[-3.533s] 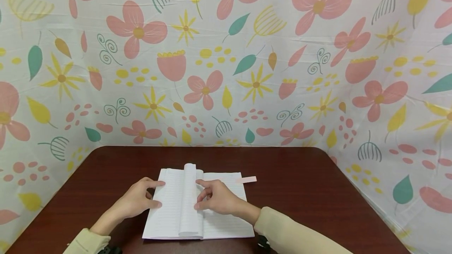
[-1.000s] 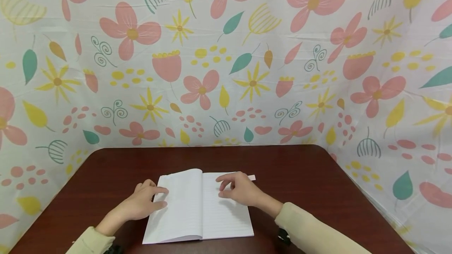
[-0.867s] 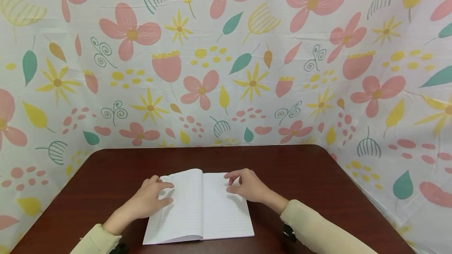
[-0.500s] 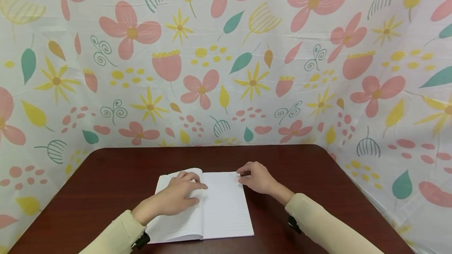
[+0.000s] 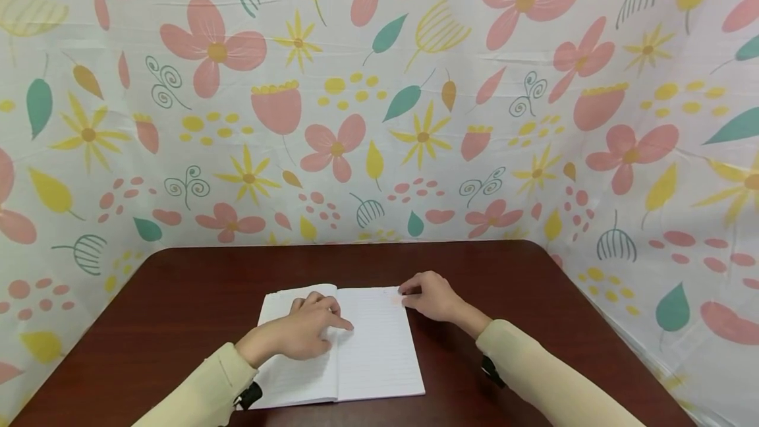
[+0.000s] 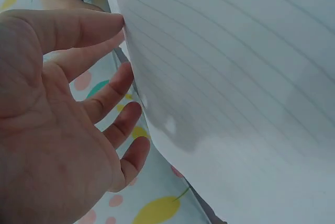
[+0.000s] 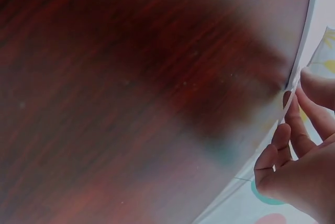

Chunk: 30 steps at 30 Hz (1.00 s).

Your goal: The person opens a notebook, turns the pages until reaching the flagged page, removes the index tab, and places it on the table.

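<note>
An open lined notebook (image 5: 379, 354) lies on the dark wooden table. My left hand (image 5: 305, 328) rests over its middle, index finger reaching across the spine onto the right page and the other fingers over the left page. In the left wrist view, the fingertips of that left hand (image 6: 78, 93) are right at the lined paper (image 6: 235, 88). At the upper right edge of the notebook, my right hand (image 5: 435, 298) pinches a narrow paper strip (image 7: 286, 107) between thumb and fingers; most of the strip is hidden by the hand in the head view.
The brown table (image 5: 196, 321) extends around the notebook on all sides. Behind and beside it hangs a white cloth (image 5: 379, 209) printed with flowers and leaves. Each wrist carries a black band, such as the left wristband (image 5: 249, 395).
The raised pages now lie turned to the left. My left hand has moved right to the spine; my right hand has moved from the page to the pinkish strip at the right edge.
</note>
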### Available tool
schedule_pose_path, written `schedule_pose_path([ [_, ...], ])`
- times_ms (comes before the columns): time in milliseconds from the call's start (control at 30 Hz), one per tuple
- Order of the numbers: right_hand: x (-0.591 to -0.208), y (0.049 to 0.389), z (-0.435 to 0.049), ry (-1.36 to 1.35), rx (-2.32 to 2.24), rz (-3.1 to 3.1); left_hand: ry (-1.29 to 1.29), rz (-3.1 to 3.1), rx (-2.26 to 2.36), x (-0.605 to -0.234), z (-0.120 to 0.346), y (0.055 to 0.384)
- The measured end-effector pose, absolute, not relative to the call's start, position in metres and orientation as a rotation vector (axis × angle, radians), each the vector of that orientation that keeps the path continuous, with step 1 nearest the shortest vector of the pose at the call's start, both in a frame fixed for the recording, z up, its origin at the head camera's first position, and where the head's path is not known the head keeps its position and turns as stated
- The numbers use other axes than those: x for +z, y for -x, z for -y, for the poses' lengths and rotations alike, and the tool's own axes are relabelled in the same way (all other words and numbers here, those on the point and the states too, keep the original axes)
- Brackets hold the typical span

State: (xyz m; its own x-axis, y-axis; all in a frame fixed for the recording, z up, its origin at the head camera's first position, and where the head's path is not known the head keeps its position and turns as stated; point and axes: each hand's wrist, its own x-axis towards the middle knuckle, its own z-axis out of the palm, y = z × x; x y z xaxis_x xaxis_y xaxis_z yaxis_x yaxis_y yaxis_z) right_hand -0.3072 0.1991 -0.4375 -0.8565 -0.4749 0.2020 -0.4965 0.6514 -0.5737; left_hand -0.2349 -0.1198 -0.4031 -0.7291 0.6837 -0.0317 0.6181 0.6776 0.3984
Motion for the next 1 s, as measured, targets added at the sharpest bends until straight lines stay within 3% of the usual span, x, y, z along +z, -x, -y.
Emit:
schedule_pose_path([
  [1000, -0.440, 0.314, -0.194, -0.774, 0.910, 2.837, -0.986, -2.491, 0.702, -0.413, 0.131, 0.248],
])
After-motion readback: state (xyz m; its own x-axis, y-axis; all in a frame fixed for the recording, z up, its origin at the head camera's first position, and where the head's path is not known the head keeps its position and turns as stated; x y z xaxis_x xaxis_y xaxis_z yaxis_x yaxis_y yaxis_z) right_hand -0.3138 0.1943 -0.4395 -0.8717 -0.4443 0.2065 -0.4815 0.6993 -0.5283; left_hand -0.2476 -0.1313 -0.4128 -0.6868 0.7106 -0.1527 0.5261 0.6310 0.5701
